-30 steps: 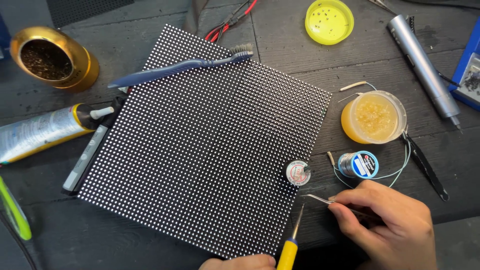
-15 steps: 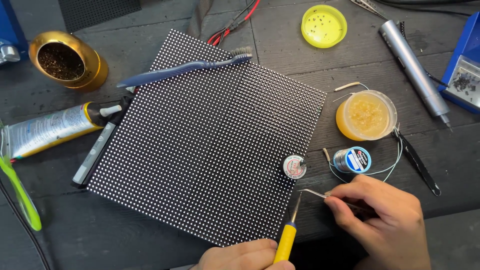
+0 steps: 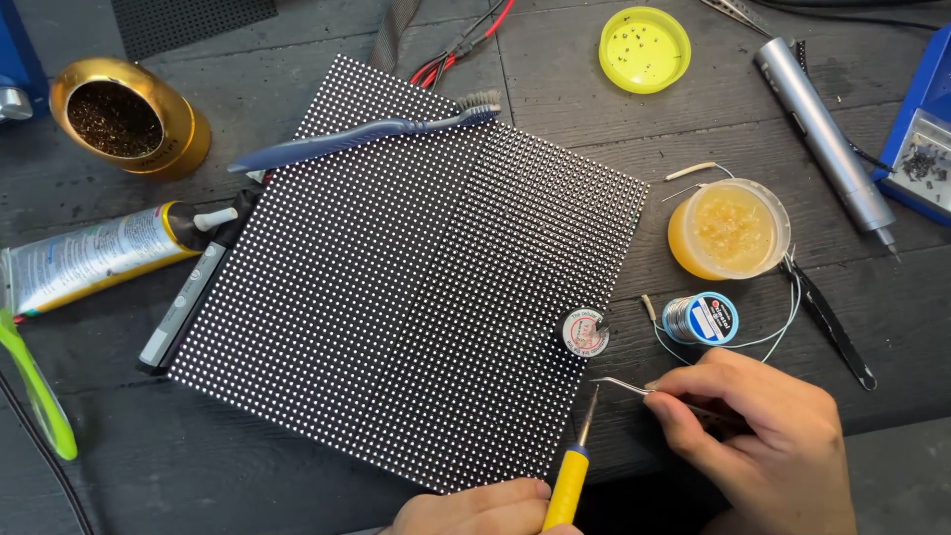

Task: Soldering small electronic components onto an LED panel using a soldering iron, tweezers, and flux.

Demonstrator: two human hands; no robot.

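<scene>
A black square panel (image 3: pixel 396 287) covered in a grid of small white dots lies tilted on the dark table. My left hand (image 3: pixel 475 510) at the bottom edge grips a yellow-handled soldering iron (image 3: pixel 572 471), its tip pointing up near the panel's right edge. My right hand (image 3: pixel 758 441) pinches metal tweezers (image 3: pixel 634 388) whose tips point left, close to the iron's tip. A small round tin (image 3: pixel 585 332) rests on the panel's right edge just above both tips.
A solder wire spool (image 3: pixel 700 318) and an orange flux jar (image 3: pixel 728 230) sit right of the panel. A blue brush (image 3: pixel 367 134) lies across its top. Gold tip-cleaner pot (image 3: pixel 129 117), a tube (image 3: pixel 94 256), yellow lid (image 3: pixel 644 36), silver pen tool (image 3: pixel 827 149) surround it.
The view has shifted so everything sits slightly higher and to the left. My left hand has come further into view with the iron. The tweezers stay near the panel's right edge.
</scene>
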